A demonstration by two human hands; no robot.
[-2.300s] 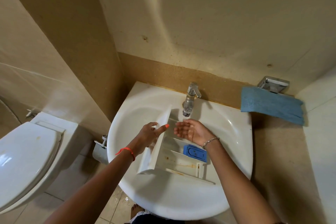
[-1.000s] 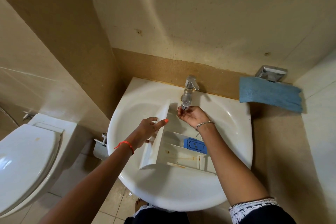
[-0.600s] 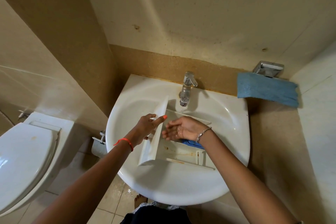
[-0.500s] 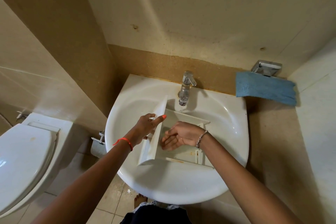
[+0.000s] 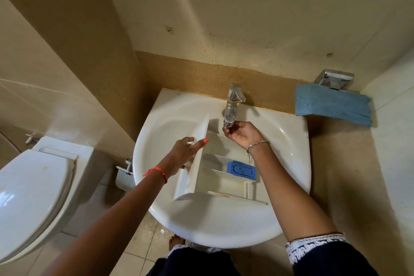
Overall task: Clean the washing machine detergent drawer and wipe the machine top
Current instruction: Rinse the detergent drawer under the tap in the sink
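Over the sink (image 5: 201, 228), the person is bracing the detergent drawer (image 5: 215, 182), which is lying in the bowl with its front panel standing up on the left. The left hand (image 5: 182, 154) is gripping that panel, thumb hooking over the top edge. The right hand (image 5: 242, 133) is reaching up to the tap (image 5: 231, 105), its fingers curling round the tip of the spout; I cannot tell whether water is running.

To my eye, the drawer is sitting loosely on a curved, slippery bowl, and one hand on one end is doing all the steadying. If water is coming hard, it is likely bouncing off the partitions and over the rim, and the floor (image 5: 143, 237) below is already showing wet patches beside a bare foot, so slipping is looking like a real risk. The small blue insert (image 5: 240, 170) in the right-hand compartment may be working loose under the flow.

A blue cloth (image 5: 331, 104) is hanging from a metal holder (image 5: 333, 78) on the wall to the right, well apart from both hands. A toilet (image 5: 33, 197) with its lid down is standing to the left. Nothing is blocking the reach to the tap, though the raised front panel is crowding the left side of the bowl.
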